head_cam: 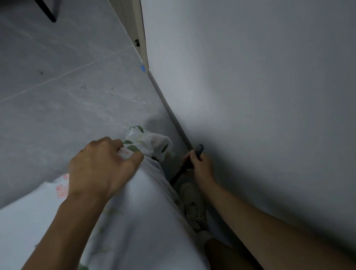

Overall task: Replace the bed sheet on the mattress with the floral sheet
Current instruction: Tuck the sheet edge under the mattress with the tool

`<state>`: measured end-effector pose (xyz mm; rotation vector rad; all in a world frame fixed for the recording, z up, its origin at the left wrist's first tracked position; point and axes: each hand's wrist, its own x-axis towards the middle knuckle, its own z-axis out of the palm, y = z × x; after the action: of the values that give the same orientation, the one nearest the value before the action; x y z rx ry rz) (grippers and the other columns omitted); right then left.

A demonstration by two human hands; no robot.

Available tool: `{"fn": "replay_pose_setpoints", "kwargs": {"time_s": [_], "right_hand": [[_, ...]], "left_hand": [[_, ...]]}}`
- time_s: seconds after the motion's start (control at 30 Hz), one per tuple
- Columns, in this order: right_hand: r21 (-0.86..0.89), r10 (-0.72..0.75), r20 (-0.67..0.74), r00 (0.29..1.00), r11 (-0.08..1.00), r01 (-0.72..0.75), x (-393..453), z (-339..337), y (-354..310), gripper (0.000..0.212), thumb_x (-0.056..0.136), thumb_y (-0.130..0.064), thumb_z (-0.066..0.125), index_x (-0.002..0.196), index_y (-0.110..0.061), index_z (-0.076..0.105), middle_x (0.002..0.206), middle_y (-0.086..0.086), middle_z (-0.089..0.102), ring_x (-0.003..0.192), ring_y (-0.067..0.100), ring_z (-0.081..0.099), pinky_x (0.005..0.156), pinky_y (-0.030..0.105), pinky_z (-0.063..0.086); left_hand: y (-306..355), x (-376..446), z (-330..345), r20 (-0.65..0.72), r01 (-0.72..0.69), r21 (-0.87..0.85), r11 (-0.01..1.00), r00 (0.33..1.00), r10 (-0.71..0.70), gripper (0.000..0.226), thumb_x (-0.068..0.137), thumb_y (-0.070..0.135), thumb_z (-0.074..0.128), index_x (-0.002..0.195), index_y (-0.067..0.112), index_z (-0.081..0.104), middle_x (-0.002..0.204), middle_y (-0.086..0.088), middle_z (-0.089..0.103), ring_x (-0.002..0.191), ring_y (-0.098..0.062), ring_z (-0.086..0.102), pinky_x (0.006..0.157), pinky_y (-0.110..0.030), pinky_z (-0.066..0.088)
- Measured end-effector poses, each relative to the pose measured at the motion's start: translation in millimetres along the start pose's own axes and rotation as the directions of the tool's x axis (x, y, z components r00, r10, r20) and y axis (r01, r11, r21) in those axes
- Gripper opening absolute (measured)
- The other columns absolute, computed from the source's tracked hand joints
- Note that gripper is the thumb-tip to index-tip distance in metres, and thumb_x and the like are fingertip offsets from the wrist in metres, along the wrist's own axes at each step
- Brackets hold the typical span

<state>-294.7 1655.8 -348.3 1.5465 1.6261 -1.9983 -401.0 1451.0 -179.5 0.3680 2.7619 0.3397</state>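
a: where's the floral sheet [120,221] right now?

b: it's spread over the mattress corner that fills the lower left of the view, white cloth with green leaves and a few pink blossoms. a bunched end of it sticks out past the corner, hanging over the floor [43,96].

a: and the left hand [100,167]?

b: it sits on top of that corner, knuckles up, fingers [115,144] curled tight around a gathered fold of the sheet, thumb pressed against the cloth from the near side.

a: the right hand [200,166]?

b: down in the narrow gap between the bed and the wall [269,100], its fingers wrapped around a thin dark tool [194,155] with a ridged, comb-like tip. the tip pokes up just beside the baseboard; the dark shaft runs down and left under the palm. i can't tell exactly what the tool is.

a: anything readable? a brand, a tag, print on the sheet?

b: no lettering i can make out. the cloth shows only the flower and leaf pattern, and it is blurred in places.

a: what else is around?

b: grey marble-look tiles with pale grout lines, two black furniture legs [45,9] at the top left, a small blue mark [143,68] at the foot of the door frame, and a pale shoe [194,205] on the floor in the gap, below the right forearm.
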Motion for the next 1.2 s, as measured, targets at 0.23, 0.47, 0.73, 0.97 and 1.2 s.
{"fn": "replay_pose_setpoints", "kwargs": {"time_s": [0.23,0.47,0.73,0.97,1.2], "right_hand": [[-0.183,0.105,0.216,0.971,0.981,-0.065,-34.3,36.7,54.8,0.023,0.102,-0.019,0.059,0.099,-0.002,0.074,0.09,0.014,0.072,0.081,0.019,0.064,0.066,0.024,0.052],[-0.047,-0.082,-0.057,0.995,0.996,0.08,-15.1,31.4,15.2,0.028,0.107,-0.021,0.053,0.086,-0.02,0.07,0.09,0.005,0.075,0.092,0.026,0.071,0.086,0.043,0.06],[-0.087,-0.284,-0.009,0.959,0.955,0.282,2.5,66.6,-52.7,0.026,0.108,-0.024,0.048,0.105,-0.008,0.069,0.092,0.004,0.072,0.083,0.013,0.066,0.074,0.025,0.051],[0.124,-0.197,0.024,0.98,0.973,0.193,27.7,104.5,-80.4,0.022,0.109,-0.021,0.051,0.113,-0.019,0.072,0.105,0.001,0.074,0.102,0.018,0.07,0.091,0.038,0.061],[-0.078,-0.022,0.291,0.956,0.996,0.047,32.2,114.6,-43.4,0.021,0.106,-0.021,0.057,0.107,-0.009,0.075,0.109,0.021,0.075,0.107,0.039,0.072,0.098,0.05,0.058]], "left_hand": [[-2.9,1.6,7.8,-0.011,0.006,0.034,0.999,1.0,-0.006,0.038,0.09,0.048,0.06,0.063,0.022,0.054,0.07,0.004,0.055,0.064,-0.018,0.051,0.058,-0.03,0.036],[-7.4,11.3,19.8,0.025,0.01,0.043,0.999,1.0,-0.011,0.041,0.089,0.06,0.053,0.071,0.024,0.059,0.077,0.002,0.06,0.071,-0.021,0.055,0.064,-0.032,0.042],[-28.9,37.1,30.2,0.32,0.074,-0.126,0.989,0.947,-0.03,0.068,0.082,0.08,0.029,0.111,0.031,0.066,0.106,0.001,0.059,0.106,-0.024,0.057,0.084,-0.038,0.044],[-79.4,12.8,22.2,0.269,0.19,-0.014,0.982,0.946,-0.179,0.094,0.076,0.098,0.004,0.077,0.024,0.064,0.079,0.007,0.064,0.073,-0.014,0.058,0.066,-0.034,0.041],[-65.3,-16.6,5.8,0.054,0.144,-0.009,0.99,0.988,-0.143,0.085,0.087,0.084,0.009,0.063,0.02,0.06,0.061,0.005,0.06,0.055,-0.011,0.052,0.055,-0.029,0.039]]}}
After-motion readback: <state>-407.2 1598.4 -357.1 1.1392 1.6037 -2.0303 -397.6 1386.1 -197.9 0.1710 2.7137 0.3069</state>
